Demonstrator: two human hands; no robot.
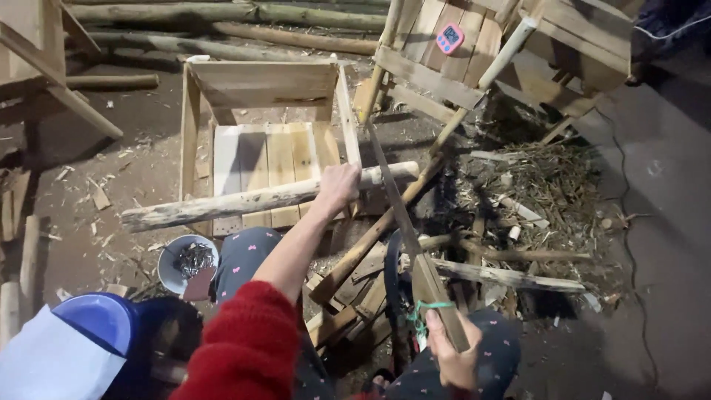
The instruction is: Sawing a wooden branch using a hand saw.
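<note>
While left hand (339, 187) grips pole (259, 198) — lying crosswise, saw (400, 215) angled away

Person's left arm in fuzzy red knitted sleeve (248, 348), lower centre; legs in dark blue trousers (244, 255) patterned with small pink marks.

Dim warm light, deep shadows, soft focus, perhaps edge distortion.

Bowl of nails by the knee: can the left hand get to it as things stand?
Probably yes, but not freely. The left hand is gripping the pale pole laid across the wooden frame, so it would have to let go. The bowl of nails sits open below that arm, nothing covering it.
</note>
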